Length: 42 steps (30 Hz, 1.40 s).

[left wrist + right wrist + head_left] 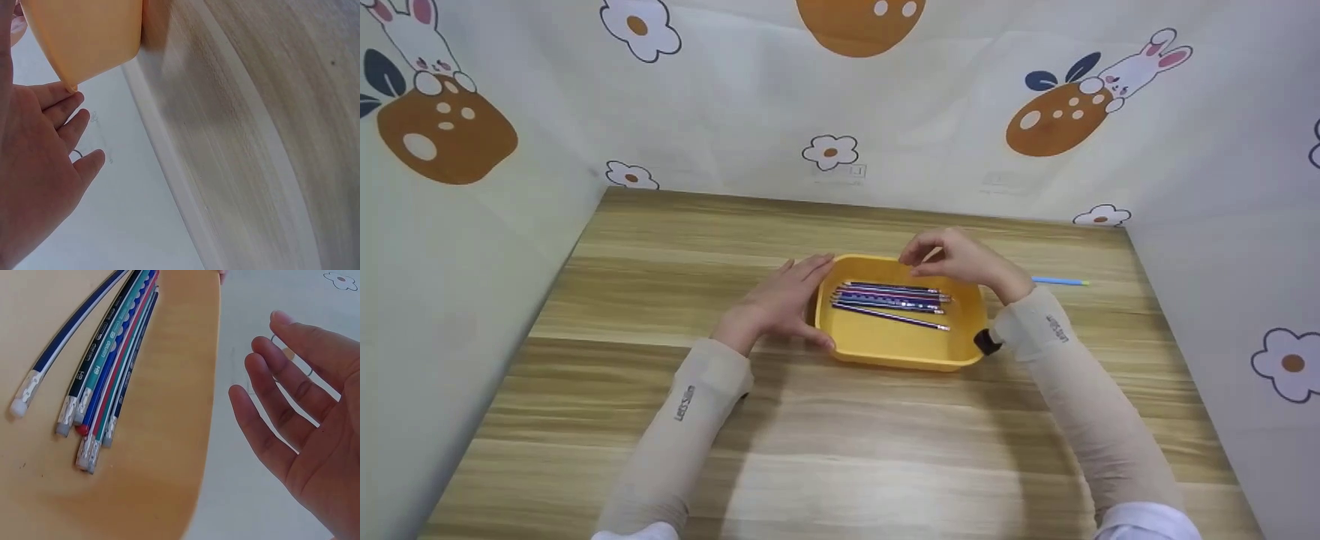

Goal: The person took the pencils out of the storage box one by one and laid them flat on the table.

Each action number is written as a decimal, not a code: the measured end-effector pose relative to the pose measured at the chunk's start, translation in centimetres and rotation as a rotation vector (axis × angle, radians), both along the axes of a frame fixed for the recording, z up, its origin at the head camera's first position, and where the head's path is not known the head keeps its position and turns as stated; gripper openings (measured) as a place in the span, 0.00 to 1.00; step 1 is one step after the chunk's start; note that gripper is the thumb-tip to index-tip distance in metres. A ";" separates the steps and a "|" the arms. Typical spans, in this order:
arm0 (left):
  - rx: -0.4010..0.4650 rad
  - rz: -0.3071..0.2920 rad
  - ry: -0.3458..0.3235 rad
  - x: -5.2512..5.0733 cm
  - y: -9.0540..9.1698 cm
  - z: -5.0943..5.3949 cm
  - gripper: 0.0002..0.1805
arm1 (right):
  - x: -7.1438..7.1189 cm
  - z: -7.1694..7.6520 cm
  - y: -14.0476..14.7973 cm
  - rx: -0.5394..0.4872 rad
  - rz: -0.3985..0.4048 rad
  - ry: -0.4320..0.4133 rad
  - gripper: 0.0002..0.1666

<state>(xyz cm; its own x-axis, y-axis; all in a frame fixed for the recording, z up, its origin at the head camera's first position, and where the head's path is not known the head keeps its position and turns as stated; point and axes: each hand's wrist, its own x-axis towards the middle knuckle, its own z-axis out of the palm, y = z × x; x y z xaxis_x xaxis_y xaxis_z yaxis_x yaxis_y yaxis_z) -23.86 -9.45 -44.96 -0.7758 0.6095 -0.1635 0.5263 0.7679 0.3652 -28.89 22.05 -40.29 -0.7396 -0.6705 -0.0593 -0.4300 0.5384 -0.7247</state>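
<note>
A yellow tray (896,361) stands on the table, with several pencils (889,298) lying side by side in it. One striped pencil (891,316) lies apart at a slant on the near side. My left hand (780,300) rests against the tray's left side, fingers spread; in the left wrist view, fingertips of the left hand (50,152) touch the rim of the tray (95,39). Over the far right rim, my right hand (956,259) hovers with bent, relaxed fingers. In the right wrist view, the right hand (309,405) holds nothing beside the pencils (107,365).
A blue pencil (1059,281) lies on the wooden table (885,465) to the right of the tray, behind the right wrist. Patterned cloth walls (735,112) enclose the table at the back and both sides.
</note>
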 end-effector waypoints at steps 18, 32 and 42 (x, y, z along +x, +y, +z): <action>0.014 0.040 -0.029 0.1 0.1 -0.1 0.75 | -0.3 -1.5 -2.5 0.140 0.104 -0.008 0.13; 0.000 0.015 -0.008 0.0 0.1 0.0 0.76 | -0.1 -2.8 -3.7 0.182 0.184 0.012 0.13; -0.003 0.023 -0.018 0.0 0.1 -0.1 0.76 | 0.0 -3.5 -4.1 0.227 0.189 0.007 0.13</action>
<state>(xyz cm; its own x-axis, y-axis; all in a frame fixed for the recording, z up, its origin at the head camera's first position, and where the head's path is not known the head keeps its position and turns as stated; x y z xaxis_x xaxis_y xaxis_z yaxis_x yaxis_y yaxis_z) -23.82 -9.33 -45.04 -0.7865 0.5911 -0.1791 0.5020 0.7807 0.3722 -28.89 17.92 -43.76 -0.6039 -0.7665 -0.2188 -0.5426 0.5964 -0.5915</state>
